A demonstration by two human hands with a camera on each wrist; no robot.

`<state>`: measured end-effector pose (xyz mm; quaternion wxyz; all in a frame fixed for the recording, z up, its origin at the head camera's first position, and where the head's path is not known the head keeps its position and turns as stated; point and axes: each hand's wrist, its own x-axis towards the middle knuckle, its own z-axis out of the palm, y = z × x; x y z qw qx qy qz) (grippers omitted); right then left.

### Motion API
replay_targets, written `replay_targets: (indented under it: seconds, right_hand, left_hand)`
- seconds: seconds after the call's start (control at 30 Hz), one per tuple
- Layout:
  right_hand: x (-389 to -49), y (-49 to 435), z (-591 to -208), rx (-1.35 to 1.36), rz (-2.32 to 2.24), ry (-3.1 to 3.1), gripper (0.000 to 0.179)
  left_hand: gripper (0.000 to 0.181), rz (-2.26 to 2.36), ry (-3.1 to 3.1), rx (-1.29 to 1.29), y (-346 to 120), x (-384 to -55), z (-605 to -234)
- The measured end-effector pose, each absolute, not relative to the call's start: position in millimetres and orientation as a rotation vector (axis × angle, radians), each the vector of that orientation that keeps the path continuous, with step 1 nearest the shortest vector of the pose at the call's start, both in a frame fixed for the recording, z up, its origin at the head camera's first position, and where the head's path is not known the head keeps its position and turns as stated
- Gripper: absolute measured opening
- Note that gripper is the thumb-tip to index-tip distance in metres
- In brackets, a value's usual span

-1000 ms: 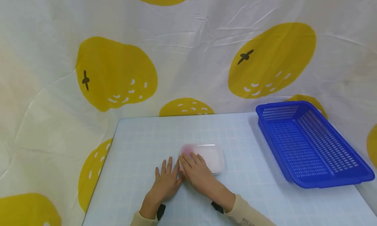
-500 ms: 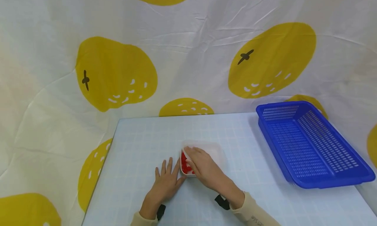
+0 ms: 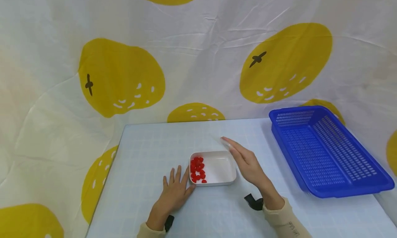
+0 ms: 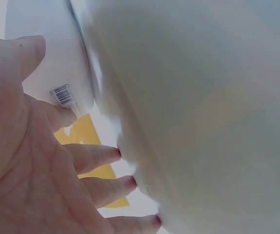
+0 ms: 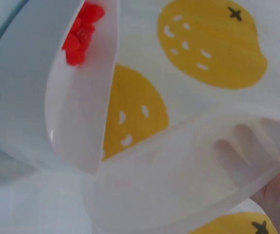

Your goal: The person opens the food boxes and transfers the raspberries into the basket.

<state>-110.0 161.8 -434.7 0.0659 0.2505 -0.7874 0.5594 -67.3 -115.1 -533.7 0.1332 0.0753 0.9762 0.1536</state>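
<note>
A white rectangular container (image 3: 219,167) stands on the table with its top uncovered. Several small red pieces (image 3: 197,169) lie along the left side inside it. My left hand (image 3: 174,194) rests with spread fingers at the container's left side, index finger and thumb right at its wall. The left wrist view shows a barcode (image 4: 63,94) on the container close to that thumb. At the container's right, my right hand (image 3: 249,165) pinches a translucent lid (image 5: 164,183) by its edge. The lid is raised and steeply tilted, nearly edge-on in the head view.
A blue perforated basket (image 3: 305,193) sits at the table's right side. Pale checked cloth covers the table (image 3: 149,145). Behind it hangs a white curtain (image 3: 198,69) with big yellow fruit prints, which meets the table's back and left edges.
My right hand has pulled the lid off the container, moving up and to the right. The red pieces inside have come into view. My left hand has stayed at the container's left side.
</note>
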Motion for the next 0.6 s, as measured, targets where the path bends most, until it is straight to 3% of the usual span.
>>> replay_targets:
  seconds: [0.6]
  right_hand:
    - [-157, 243, -452, 0.138, 2.526, -1.842, 0.051]
  left_hand:
    - [0.081, 0.475, 2.830, 0.215, -117, -69, -533]
